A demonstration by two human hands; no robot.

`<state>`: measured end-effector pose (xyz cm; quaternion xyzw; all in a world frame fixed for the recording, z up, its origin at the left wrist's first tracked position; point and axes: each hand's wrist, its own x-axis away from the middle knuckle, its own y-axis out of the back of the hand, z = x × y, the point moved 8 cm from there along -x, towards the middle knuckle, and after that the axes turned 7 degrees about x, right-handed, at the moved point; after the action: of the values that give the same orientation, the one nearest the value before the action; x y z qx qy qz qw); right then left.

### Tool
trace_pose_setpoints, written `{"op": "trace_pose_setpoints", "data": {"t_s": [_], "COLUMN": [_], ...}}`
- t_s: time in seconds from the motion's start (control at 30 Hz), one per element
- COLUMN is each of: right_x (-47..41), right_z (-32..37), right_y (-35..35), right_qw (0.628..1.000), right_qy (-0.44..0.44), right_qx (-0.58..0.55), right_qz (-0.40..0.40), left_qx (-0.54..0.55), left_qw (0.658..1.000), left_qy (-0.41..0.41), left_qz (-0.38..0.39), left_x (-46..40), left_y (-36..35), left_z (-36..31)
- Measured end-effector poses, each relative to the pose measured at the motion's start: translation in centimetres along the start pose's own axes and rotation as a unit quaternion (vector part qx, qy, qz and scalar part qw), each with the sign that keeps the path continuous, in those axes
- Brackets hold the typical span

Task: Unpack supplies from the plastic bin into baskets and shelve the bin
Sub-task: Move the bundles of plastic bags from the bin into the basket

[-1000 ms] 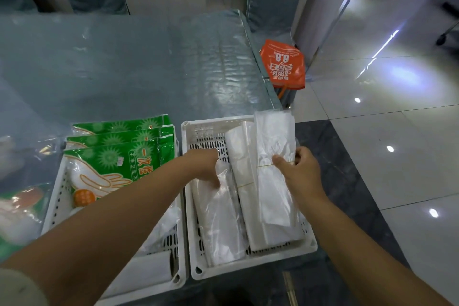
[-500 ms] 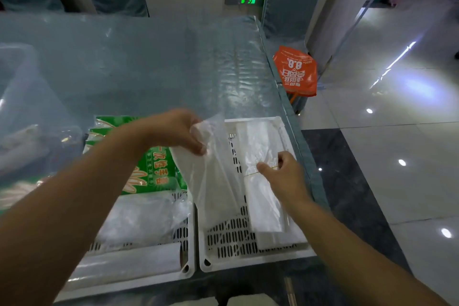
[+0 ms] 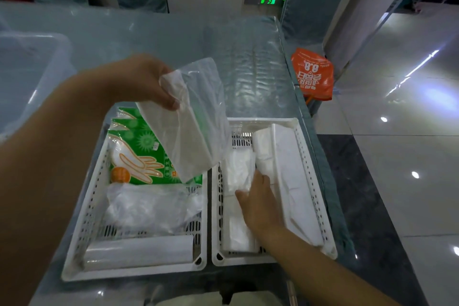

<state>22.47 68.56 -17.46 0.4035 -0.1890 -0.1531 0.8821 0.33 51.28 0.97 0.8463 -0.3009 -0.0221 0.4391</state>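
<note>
Two white perforated baskets stand side by side at the table's near edge. My left hand (image 3: 139, 82) pinches the top of a clear packet of white plastic bags (image 3: 196, 126), which hangs in the air over the gap between them. The left basket (image 3: 82, 231) holds green glove packets (image 3: 139, 154), a loose clear bag (image 3: 149, 206) and a white roll (image 3: 139, 251). In the right basket (image 3: 310, 164) lie several white bag bundles (image 3: 288, 176). My right hand (image 3: 258, 201) rests on one of these bundles with its fingers curled over the bundle's edge. The clear plastic bin (image 3: 32, 77) stands at the far left.
The table (image 3: 173, 37) has a glossy clear cover. A grey covered chair (image 3: 313, 0) stands at its far right corner, with an orange bag (image 3: 311, 74) beside it. Shiny tiled floor (image 3: 397, 131) lies to the right.
My left hand has lifted the clear packet out of the right basket and carried it up and to the left. My right hand has shifted from the long bundle down to the middle one.
</note>
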Motion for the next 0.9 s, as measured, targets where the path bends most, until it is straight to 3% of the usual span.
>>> {"op": "trace_pose_setpoints", "data": {"t_s": [0.07, 0.23, 0.4, 0.57, 0.67, 0.77, 0.9], "right_x": [0.2, 0.2, 1.3, 1.9, 1.2, 0.7, 0.0], "right_z": [0.4, 0.4, 0.2, 1.5, 2.7, 5.8, 9.0], "right_y": [0.1, 0.2, -0.1, -1.4, 2.1, 6.9, 7.5], "right_qw": [0.999, 0.997, 0.997, 0.961, 0.973, 0.954, 0.958], "right_qy": [0.023, 0.011, 0.052, 0.189, 0.174, 0.199, 0.222], "right_qx": [0.037, -0.079, 0.059, 0.202, 0.096, -0.065, -0.133], "right_qz": [0.007, 0.022, -0.016, -0.024, -0.115, -0.213, -0.122], "left_qx": [0.013, 0.024, 0.022, 0.015, 0.036, 0.054, 0.057], "left_qw": [1.000, 1.000, 1.000, 1.000, 0.998, 0.997, 0.995], "left_qy": [-0.001, 0.001, -0.012, -0.018, -0.027, -0.038, -0.065], "left_qz": [0.006, 0.004, 0.009, 0.017, 0.032, 0.034, 0.044], "left_x": [0.1, 0.0, -0.1, -0.3, -0.1, -0.1, -0.4], "left_y": [-0.3, -0.2, -0.6, -1.5, -2.2, -2.9, -5.4], "left_z": [0.1, 0.0, -1.2, -1.8, -2.1, -3.0, -5.0]}}
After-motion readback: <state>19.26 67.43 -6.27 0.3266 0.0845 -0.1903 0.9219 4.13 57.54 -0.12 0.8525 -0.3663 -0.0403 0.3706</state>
